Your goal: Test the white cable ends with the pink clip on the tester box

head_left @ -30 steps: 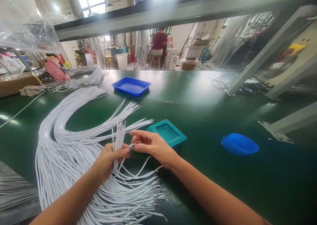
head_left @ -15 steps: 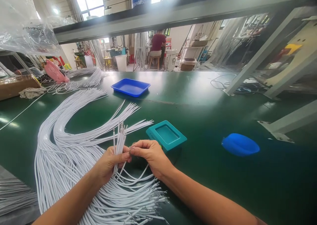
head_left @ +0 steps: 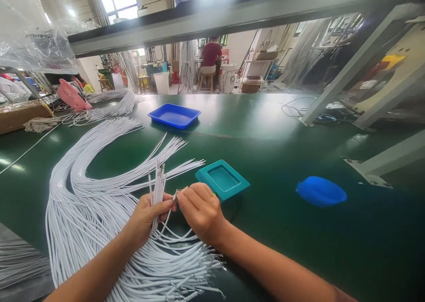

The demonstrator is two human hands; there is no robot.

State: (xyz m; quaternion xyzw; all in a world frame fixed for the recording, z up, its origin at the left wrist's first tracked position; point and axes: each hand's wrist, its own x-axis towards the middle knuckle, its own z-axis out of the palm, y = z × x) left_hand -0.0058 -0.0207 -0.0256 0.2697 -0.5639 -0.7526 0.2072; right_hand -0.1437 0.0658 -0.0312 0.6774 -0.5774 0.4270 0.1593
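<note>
My left hand [head_left: 151, 213] is closed around a small bunch of white wires [head_left: 158, 184], whose bare tips point upward. Between its thumb and fingers a wire end sticks out towards my right hand [head_left: 202, 209]. That hand is closed, its fingertips pinched at the metallic wire end [head_left: 175, 197]; exactly what they grip is partly hidden by the fingers. Beneath both hands spreads a large bundle of white wires [head_left: 99, 222], with stripped or tipped ends gathered at the lower right. Just behind my right hand sits a teal square tray-like device [head_left: 223, 179].
On the green table [head_left: 265, 249] are a blue tray [head_left: 174, 116] and a blue bowl-like piece [head_left: 321, 191]. Metal shelf legs [head_left: 375, 173] stand at the right. A pink basket [head_left: 73, 96] and cardboard box [head_left: 23, 116] lie far left. A person [head_left: 211, 56] sits in the background.
My right hand has rolled over so its back and knuckles now face me, fingers still at the wire end. My left hand holds its bunch in nearly the same place.
</note>
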